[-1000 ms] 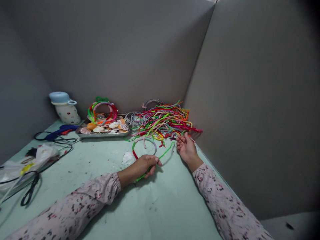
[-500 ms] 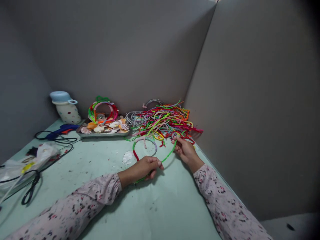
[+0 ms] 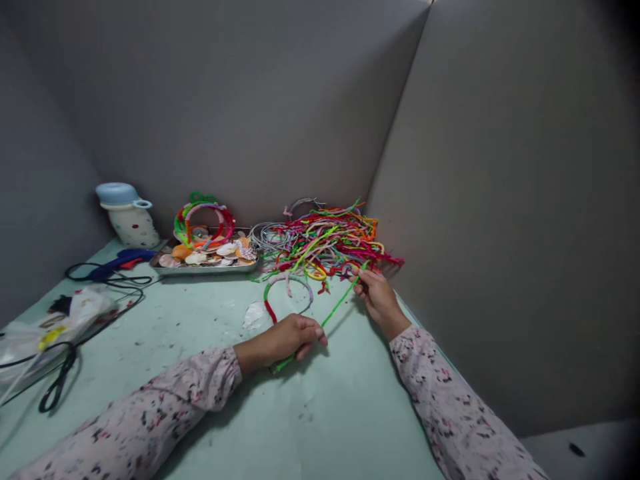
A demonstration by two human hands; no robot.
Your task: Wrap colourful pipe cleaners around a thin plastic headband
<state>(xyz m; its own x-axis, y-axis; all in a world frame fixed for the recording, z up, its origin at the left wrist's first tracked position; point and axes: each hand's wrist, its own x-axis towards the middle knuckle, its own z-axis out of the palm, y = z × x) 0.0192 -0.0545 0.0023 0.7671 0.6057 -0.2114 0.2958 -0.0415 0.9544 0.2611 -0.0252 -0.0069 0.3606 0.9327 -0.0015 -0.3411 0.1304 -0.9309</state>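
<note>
A bright green pipe cleaner (image 3: 339,303) runs nearly straight between my two hands. My left hand (image 3: 296,335) is closed on its lower part, and a short green end pokes out below the palm. Near the far end, my right hand (image 3: 374,293) pinches it between thumb and fingers. Just beyond my left hand lies a headband (image 3: 269,303) wrapped in red, green, pink and lilac; its near part is hidden behind that hand. Past my right hand is a tangled heap of coloured pipe cleaners (image 3: 335,240).
A metal tray (image 3: 210,269) of seashells stands at the back with wrapped headbands (image 3: 233,223) on it. Left of it are a blue-lidded bottle (image 3: 131,223), a blue glue gun (image 3: 117,263), black cable (image 3: 65,380) and a plastic bag (image 3: 90,307). Grey walls border the table.
My right hand has moved slightly away and to the right. The green pipe cleaner, curved before, is now pulled almost straight. My left hand stays about where it was.
</note>
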